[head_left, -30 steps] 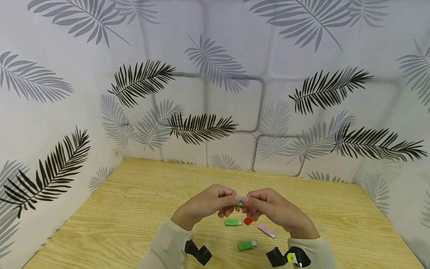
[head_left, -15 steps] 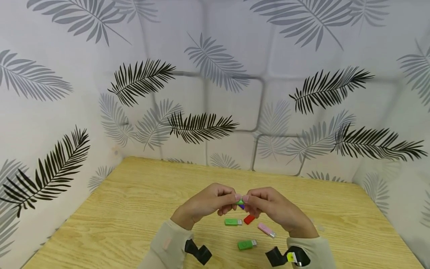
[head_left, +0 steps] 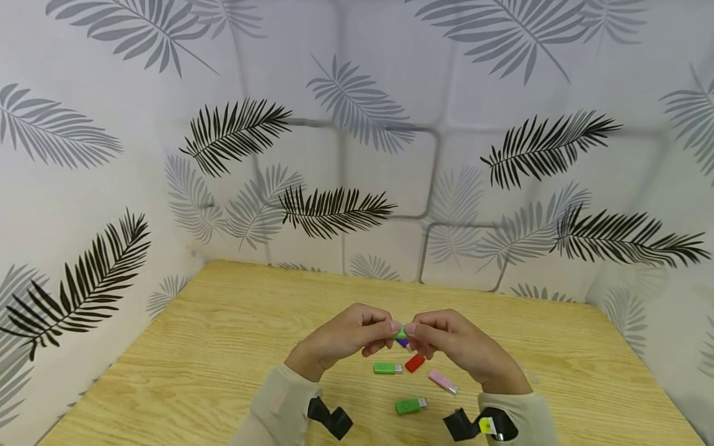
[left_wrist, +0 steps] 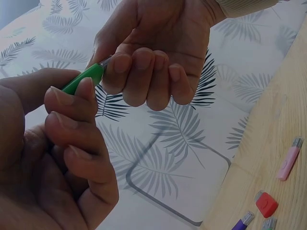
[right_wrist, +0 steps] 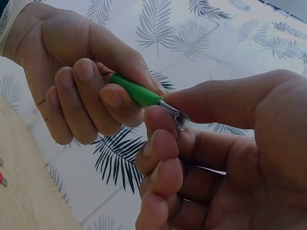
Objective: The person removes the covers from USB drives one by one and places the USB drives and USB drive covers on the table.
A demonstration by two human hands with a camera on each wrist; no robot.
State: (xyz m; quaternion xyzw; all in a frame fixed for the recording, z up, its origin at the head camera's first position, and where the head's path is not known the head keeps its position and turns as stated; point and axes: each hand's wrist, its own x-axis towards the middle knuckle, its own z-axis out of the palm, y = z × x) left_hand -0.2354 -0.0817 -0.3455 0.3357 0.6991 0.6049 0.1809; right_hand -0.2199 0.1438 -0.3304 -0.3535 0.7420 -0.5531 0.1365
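In the head view, both hands meet over the table around a green USB stick. My left hand pinches its green body between thumb and fingers. At the other end, my right hand grips the metal plug with thumb and forefinger. Something shiny and see-through sits at the plug's tip in the right wrist view, too small to identify. Below the hands lie two more green USB sticks, the upper one and the lower one, plus a red one, a pink one and a partly hidden purple one.
A wooden table carries the USB sticks, all close beneath the hands. A small translucent piece lies beside my right wrist. White leaf-patterned sheeting stands behind the table and on both sides.
My right thumb and fingers have shifted slightly right, so more of the held green stick shows. The red and purple sticks are less covered by the fingers. The sticks on the table have stayed put.
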